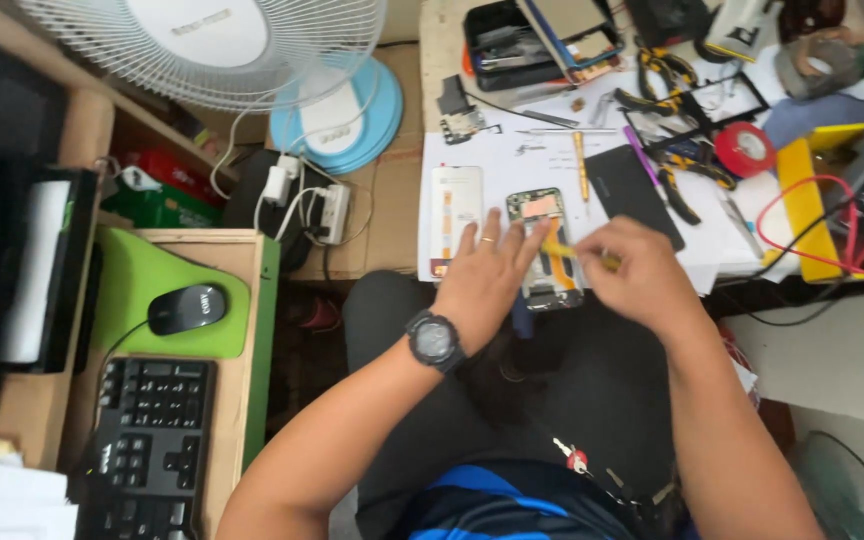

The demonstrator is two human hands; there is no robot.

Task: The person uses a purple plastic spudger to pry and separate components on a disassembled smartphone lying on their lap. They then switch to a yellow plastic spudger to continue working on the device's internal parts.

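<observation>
While pliers (667,75) lie near, hands probably touch phone (544,250)

Opened phone (544,250): a slim rectangular handset lying flat with its back cover off, long axis running 12 to 6 o'clock, on white paper at the near edge of the workbench. The exposed interior shows a greenish board with an orange-pink patch at its 12 o'clock end. Yellow tool (574,254): a thin, motion-blurred rod lying crosswise over the phone's middle, pointing roughly 3 to 9 o'clock.
</observation>
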